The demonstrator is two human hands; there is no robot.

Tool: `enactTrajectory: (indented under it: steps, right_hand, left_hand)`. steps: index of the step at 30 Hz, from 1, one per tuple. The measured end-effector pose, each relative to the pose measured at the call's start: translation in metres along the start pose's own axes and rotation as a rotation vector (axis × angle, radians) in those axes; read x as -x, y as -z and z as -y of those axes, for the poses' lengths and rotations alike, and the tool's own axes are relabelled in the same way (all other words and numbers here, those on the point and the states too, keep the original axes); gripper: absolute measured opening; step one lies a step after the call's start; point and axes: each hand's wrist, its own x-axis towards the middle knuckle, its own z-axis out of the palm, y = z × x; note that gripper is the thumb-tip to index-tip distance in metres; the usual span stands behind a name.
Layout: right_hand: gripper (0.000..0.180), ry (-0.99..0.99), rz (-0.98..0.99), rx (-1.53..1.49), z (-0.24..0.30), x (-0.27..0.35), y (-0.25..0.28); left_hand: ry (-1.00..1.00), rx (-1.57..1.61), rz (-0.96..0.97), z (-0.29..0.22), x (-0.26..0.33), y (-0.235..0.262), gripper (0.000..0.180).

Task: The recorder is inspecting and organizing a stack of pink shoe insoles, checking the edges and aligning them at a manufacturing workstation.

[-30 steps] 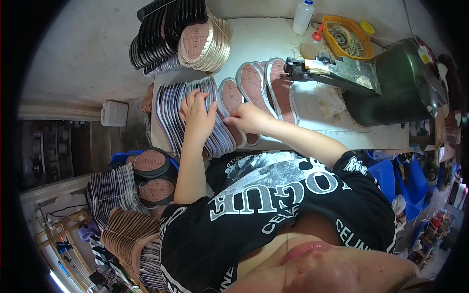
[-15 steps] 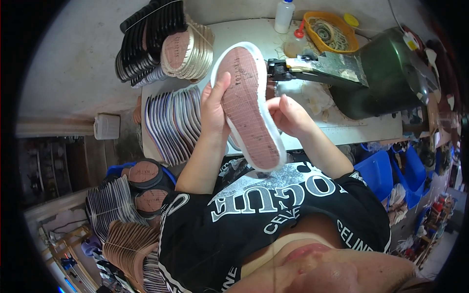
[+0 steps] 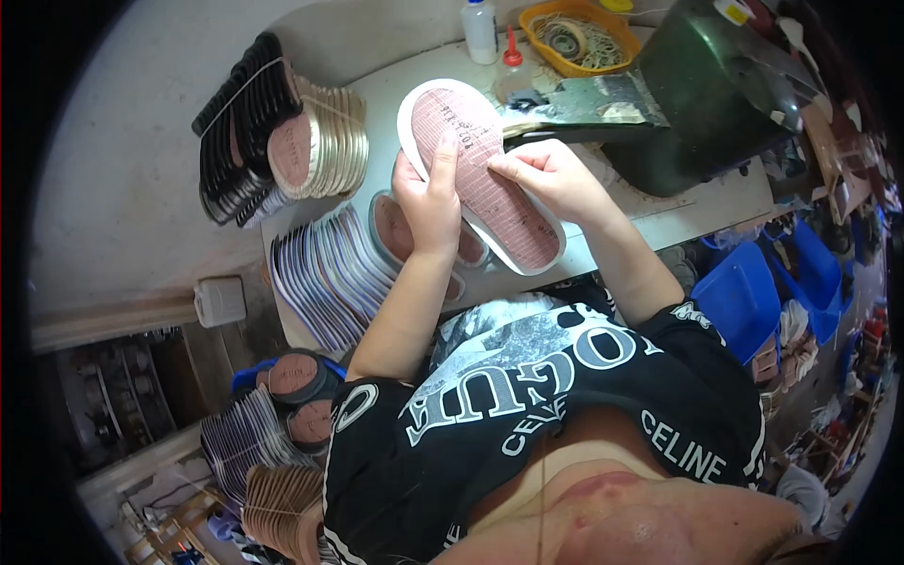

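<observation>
A shoe insole [image 3: 485, 179] with a pinkish-brown, crosshatched face and a white rim is held up in front of me, tilted from upper left to lower right. My left hand [image 3: 433, 198] grips its left edge, thumb lying across the face and the fingers mostly hidden behind. On the opposite edge, the thumb and forefinger of my right hand [image 3: 551, 179] are pinched together at the insole's narrower middle. Behind my left wrist, another insole [image 3: 391, 226] with a dark grey rim lies on the table, partly covered by my arm.
A sewing-machine-like arm [image 3: 603, 104] reaches in from a dark green housing [image 3: 706, 94]. Bundled insoles [image 3: 320, 273] stand at the left, near black and cream stacks [image 3: 320, 141]. Bottles [image 3: 480, 33] and an orange basket of thread [image 3: 579, 38] sit at the back; blue bins [image 3: 739, 301] at right.
My right hand has come from behind the insole's right edge to pinch it at the front. The whole view has shifted, and the grey-rimmed insole behind is now more visible.
</observation>
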Motion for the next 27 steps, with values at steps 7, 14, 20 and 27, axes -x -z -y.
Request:
enactTrajectory:
  steps: [7, 14, 20, 27]
  right_hand:
    - [0.042, 0.020, -0.132, -0.314, 0.007, -0.006, 0.008]
    - [0.033, -0.061, -0.047, -0.501, 0.005, 0.019, 0.027]
    - [0.034, -0.292, 0.060, -0.528, 0.017, 0.060, 0.004]
    - [0.030, -0.053, -0.165, -0.739, -0.003, 0.027, -0.019]
  left_hand:
    - [0.110, -0.223, -0.016, 0.033, -0.048, -0.004, 0.032]
    - [0.311, 0.071, 0.004, 0.035, -0.064, -0.019, 0.025]
    - [0.270, 0.056, 0.043, 0.035, -0.071, -0.035, 0.022]
    - [0.453, -0.233, 0.156, 0.027, -0.109, -0.025, 0.039]
